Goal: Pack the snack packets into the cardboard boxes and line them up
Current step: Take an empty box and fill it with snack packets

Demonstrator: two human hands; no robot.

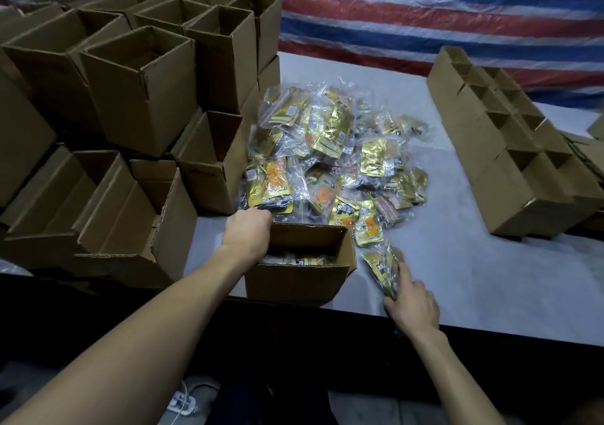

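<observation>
An open cardboard box [304,277] stands at the table's near edge with gold packets showing inside it. My left hand [247,230] grips the box's far left corner, fingers curled over the rim and hidden inside. Right of the box, my right hand [412,303] holds a bundle of gold snack packets [383,266] in clear wrap, just above the table. Behind the box lies a big heap of gold and orange snack packets [330,153].
Stacks of open empty boxes [137,91] fill the left side of the white table [457,261]. A row of boxes [510,150] runs along the right. A striped red, white and blue tarp [425,9] hangs behind. The table's near edge is dark.
</observation>
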